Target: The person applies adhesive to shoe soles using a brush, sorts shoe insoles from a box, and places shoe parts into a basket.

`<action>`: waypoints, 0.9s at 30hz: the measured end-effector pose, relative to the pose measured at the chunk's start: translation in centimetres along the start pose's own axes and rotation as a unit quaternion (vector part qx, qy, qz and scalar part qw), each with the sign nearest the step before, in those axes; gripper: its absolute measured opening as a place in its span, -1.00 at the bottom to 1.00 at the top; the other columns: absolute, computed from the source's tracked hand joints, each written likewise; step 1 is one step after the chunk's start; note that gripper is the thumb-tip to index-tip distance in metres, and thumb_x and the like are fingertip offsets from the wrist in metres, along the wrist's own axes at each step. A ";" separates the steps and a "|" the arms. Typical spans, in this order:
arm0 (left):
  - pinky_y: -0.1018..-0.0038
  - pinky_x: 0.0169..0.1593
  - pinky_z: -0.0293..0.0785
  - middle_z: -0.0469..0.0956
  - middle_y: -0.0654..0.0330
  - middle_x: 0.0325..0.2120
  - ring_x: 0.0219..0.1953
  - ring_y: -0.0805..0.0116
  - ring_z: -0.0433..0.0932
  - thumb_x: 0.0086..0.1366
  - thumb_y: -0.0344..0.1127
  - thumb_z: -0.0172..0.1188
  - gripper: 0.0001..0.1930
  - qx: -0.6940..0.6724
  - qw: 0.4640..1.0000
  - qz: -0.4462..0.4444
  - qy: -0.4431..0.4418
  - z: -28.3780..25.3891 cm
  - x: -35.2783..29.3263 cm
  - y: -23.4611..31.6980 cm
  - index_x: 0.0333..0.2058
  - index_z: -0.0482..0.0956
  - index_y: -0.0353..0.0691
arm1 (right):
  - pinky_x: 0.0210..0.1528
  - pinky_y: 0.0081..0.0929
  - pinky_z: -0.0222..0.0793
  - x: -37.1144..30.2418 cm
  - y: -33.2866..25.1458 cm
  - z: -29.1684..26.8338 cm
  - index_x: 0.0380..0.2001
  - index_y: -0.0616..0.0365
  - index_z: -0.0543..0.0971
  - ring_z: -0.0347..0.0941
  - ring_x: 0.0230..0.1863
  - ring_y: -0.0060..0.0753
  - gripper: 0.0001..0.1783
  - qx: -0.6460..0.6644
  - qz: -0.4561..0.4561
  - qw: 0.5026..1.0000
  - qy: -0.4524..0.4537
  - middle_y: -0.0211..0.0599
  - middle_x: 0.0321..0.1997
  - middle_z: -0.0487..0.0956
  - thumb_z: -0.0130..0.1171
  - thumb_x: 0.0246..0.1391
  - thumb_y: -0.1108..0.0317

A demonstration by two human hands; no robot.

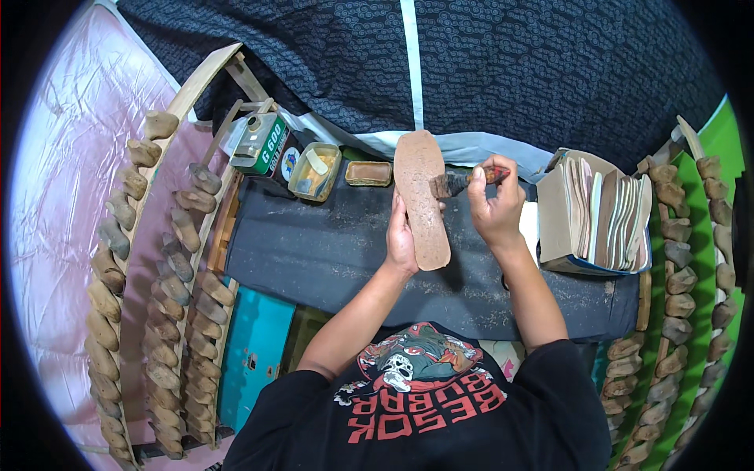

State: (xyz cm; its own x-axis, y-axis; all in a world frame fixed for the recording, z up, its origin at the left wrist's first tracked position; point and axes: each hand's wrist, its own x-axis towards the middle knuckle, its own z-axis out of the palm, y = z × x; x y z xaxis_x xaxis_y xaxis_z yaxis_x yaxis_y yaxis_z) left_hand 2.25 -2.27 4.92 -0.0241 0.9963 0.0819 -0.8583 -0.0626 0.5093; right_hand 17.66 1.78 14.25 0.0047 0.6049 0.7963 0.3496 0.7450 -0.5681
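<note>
My left hand (pixel 402 239) grips a long brown shoe sole (pixel 424 216) from its left side and holds it upright over the table. The sole's surface looks mottled and rough in its middle. In my right hand (pixel 496 202) is a flat brush (pixel 452 185) with a dark head and a red-and-black handle. Its head touches the right side of the sole, about midway along. Fingers of my left hand show partly behind the sole.
A dark cloth covers the table (pixel 338 243). Behind stand a green-and-white can (pixel 259 141), an open plastic tub (pixel 314 173) and a small tray (pixel 368 173). A cardboard box (pixel 556 220) of sole pieces stands right. Racks of wooden shoe lasts (pixel 102 306) flank both sides.
</note>
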 end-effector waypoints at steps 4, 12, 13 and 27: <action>0.29 0.11 0.55 0.43 0.19 0.17 0.09 0.24 0.54 0.59 -0.01 -0.29 -0.53 0.035 0.998 0.048 0.036 1.1 0.5 0.4 0.37 0.13 0.03 | -0.39 -0.49 0.46 -1.6 -0.9 -0.6 -0.15 0.26 0.42 0.51 -0.50 -0.47 -0.81 0.013 -0.003 1.000 -0.021 -0.29 -0.47 0.55 0.17 0.20 0.51; 0.19 -0.05 0.64 0.43 0.15 0.16 0.01 0.18 0.59 0.59 0.01 -0.28 -0.51 0.072 0.996 0.023 -0.042 0.9 -0.2 0.9 0.38 0.10 0.03 | -0.41 -0.51 0.44 0.6 0.8 -0.6 -0.17 0.27 0.41 0.49 -0.51 -0.51 -0.82 -0.016 -0.022 0.999 0.017 -0.31 -0.50 0.53 0.16 0.20 0.50; 0.17 -0.06 0.64 0.44 0.14 0.16 -0.01 0.17 0.59 0.59 0.02 -0.28 -0.51 0.052 0.996 0.011 -0.067 0.9 -0.4 0.8 0.38 0.10 0.04 | -0.41 -0.51 0.43 1.3 1.4 -0.6 -0.17 0.27 0.41 0.48 -0.52 -0.51 -0.82 -0.043 -0.031 0.998 0.041 -0.31 -0.51 0.53 0.15 0.21 0.49; 0.25 -0.14 0.67 0.48 0.08 0.08 -0.11 0.21 0.62 0.60 0.03 -0.33 -0.45 0.040 0.997 -0.037 -0.057 1.2 -1.6 1.1 0.44 0.00 0.01 | -0.39 -0.53 0.43 3.4 1.8 -1.0 -0.17 0.25 0.41 0.50 -0.49 -0.55 -0.85 -0.035 -0.006 0.997 0.069 -0.33 -0.52 0.54 0.13 0.26 0.45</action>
State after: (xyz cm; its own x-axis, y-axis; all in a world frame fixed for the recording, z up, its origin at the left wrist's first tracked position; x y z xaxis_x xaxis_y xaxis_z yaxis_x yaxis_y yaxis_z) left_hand 1.97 -3.98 6.40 0.1002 0.9856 0.1362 -0.8120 0.0019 0.5836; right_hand 19.22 4.87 16.11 0.1277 0.5488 0.8261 0.4141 0.7274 -0.5472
